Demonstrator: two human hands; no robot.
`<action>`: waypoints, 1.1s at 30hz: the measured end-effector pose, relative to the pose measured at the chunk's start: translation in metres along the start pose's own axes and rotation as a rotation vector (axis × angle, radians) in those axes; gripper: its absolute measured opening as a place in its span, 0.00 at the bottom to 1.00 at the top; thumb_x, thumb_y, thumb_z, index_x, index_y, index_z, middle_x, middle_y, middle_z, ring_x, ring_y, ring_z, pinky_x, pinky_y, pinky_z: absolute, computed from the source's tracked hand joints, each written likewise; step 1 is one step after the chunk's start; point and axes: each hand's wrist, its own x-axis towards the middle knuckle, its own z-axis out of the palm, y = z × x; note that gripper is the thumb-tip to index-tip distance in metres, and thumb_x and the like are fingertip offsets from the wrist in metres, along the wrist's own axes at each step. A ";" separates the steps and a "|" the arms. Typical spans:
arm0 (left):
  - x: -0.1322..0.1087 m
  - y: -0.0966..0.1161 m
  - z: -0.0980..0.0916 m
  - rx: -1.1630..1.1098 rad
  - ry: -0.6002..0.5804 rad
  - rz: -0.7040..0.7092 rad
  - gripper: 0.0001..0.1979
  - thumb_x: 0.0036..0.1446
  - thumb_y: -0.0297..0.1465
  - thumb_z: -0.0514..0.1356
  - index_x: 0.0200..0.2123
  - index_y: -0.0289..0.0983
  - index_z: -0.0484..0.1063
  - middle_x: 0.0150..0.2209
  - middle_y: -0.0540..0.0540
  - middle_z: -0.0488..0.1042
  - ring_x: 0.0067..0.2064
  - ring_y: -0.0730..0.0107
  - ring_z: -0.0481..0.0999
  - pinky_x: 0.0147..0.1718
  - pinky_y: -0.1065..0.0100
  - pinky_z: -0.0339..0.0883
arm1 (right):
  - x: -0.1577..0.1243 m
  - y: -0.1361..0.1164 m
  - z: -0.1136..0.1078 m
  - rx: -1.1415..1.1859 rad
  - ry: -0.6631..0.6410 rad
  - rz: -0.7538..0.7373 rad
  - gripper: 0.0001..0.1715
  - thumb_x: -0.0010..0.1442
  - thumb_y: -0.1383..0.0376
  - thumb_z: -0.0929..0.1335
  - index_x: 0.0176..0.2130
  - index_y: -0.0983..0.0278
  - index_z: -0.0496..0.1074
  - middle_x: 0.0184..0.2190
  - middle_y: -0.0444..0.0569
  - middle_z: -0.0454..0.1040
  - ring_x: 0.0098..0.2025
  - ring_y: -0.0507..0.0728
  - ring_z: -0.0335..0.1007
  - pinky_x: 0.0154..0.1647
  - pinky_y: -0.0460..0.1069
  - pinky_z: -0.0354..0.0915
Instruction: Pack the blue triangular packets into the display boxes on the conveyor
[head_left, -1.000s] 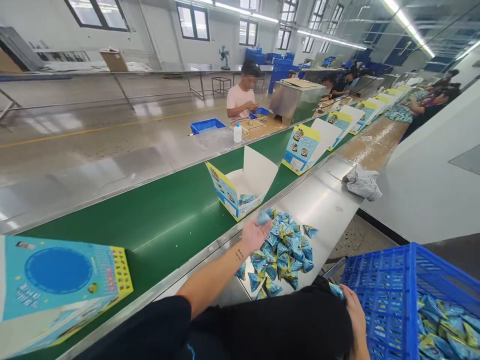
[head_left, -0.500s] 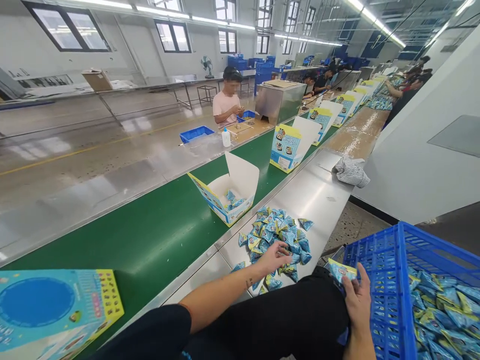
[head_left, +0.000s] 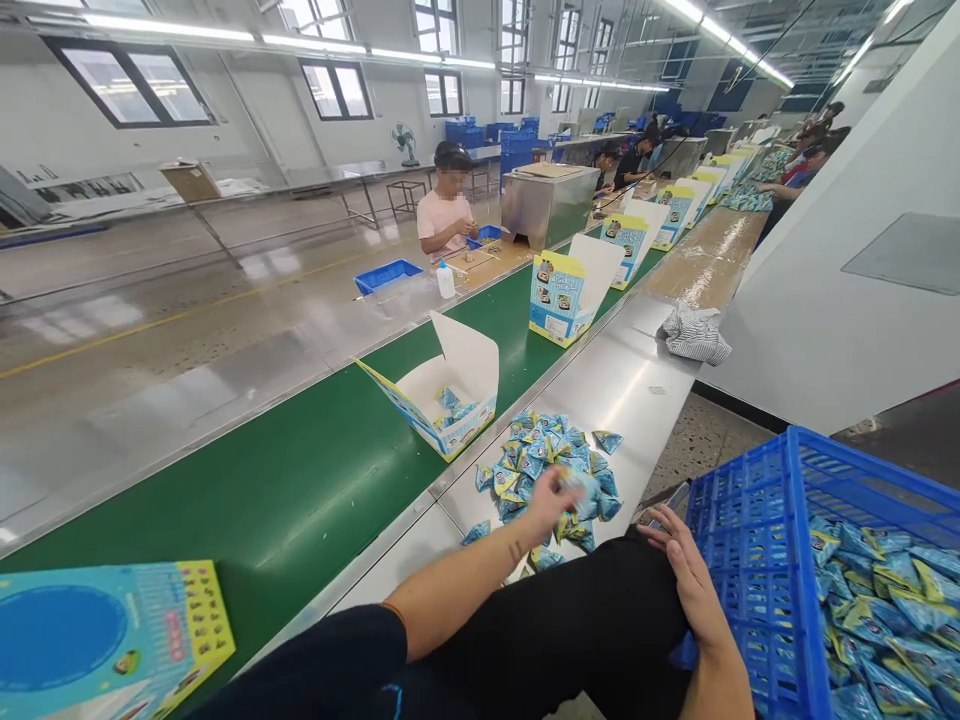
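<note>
My left hand [head_left: 551, 500] is closed around blue snack packets at the near edge of a pile of small blue triangular packets [head_left: 555, 450] on the steel side table [head_left: 637, 385]. My right hand [head_left: 686, 575] lies flat on my black-clad thigh with its fingers apart, right beside the blue plastic crate [head_left: 750, 540]. The crate holds many more of the same packets [head_left: 885, 620]. An open blue-and-yellow carton [head_left: 450, 385] with a few packets inside stands on the green conveyor belt [head_left: 300, 480], just beyond the pile.
A flat printed carton [head_left: 97, 630] lies on the belt at the near left. More open cartons [head_left: 559, 285] stand further along the belt. A striped cloth [head_left: 694, 335] lies on the steel table. A person in a pink shirt [head_left: 444, 215] works across the belt by a white bottle [head_left: 445, 280].
My left hand came back from the open carton to the pile and closed on packets. My right hand lifted a packet from the crate, then settled flat on my thigh without it.
</note>
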 end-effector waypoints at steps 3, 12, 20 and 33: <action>0.019 0.061 -0.016 -0.177 0.171 0.066 0.10 0.64 0.36 0.63 0.42 0.36 0.67 0.39 0.45 0.76 0.32 0.78 0.76 0.30 0.78 0.69 | -0.001 -0.002 0.003 0.009 -0.022 0.072 0.51 0.56 0.32 0.67 0.64 0.62 0.64 0.62 0.56 0.65 0.58 0.62 0.71 0.63 0.56 0.69; 0.003 0.044 -0.109 0.656 0.031 0.157 0.20 0.52 0.40 0.67 0.44 0.35 0.73 0.37 0.44 0.75 0.33 0.68 0.75 0.35 0.67 0.69 | -0.003 -0.004 0.005 0.037 0.006 0.080 0.49 0.54 0.33 0.70 0.61 0.62 0.68 0.58 0.57 0.69 0.56 0.61 0.72 0.61 0.54 0.70; -0.043 0.011 -0.214 1.834 -0.240 0.104 0.31 0.54 0.37 0.68 0.62 0.41 0.70 0.61 0.37 0.67 0.63 0.47 0.68 0.61 0.51 0.65 | -0.006 -0.007 0.006 0.063 0.012 0.018 0.43 0.57 0.36 0.70 0.59 0.61 0.70 0.55 0.56 0.71 0.52 0.59 0.72 0.60 0.55 0.70; -0.011 0.075 -0.198 1.721 -0.058 0.618 0.11 0.67 0.34 0.57 0.46 0.38 0.78 0.43 0.42 0.79 0.40 0.64 0.79 0.43 0.64 0.74 | -0.009 -0.010 0.010 0.057 0.004 0.004 0.42 0.60 0.36 0.69 0.60 0.61 0.68 0.55 0.55 0.70 0.53 0.59 0.72 0.60 0.56 0.70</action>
